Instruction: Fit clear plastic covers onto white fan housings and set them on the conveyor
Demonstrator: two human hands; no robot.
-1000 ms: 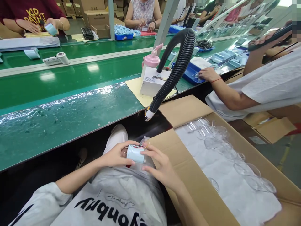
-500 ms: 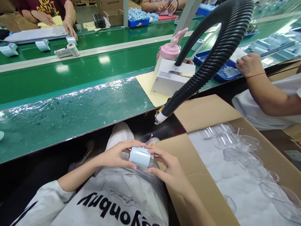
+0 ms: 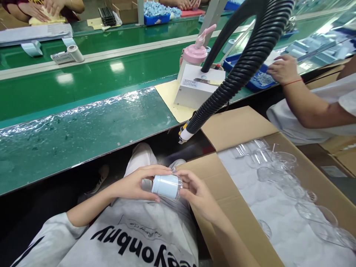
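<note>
While the left hand [image 3: 139, 183] curls its fingers round the smooth, pale-blue cylinder [image 3: 166, 186], the right hand's [image 3: 198, 193] fingers grip its clear, glossy end, above the lap, between the glossy green tabletop [image 3: 91, 129] and an open cardboard box [image 3: 233, 200].

A factory assembly floor: a long green worktop [image 3: 94, 132] runs from nine o'clock towards two; blue parts trays [image 3: 156, 19] stand at twelve, co-workers' hands [image 3: 284, 69] work at two and eleven, and a carton of clear plastic parts [image 3: 236, 193] lies at four.
</note>
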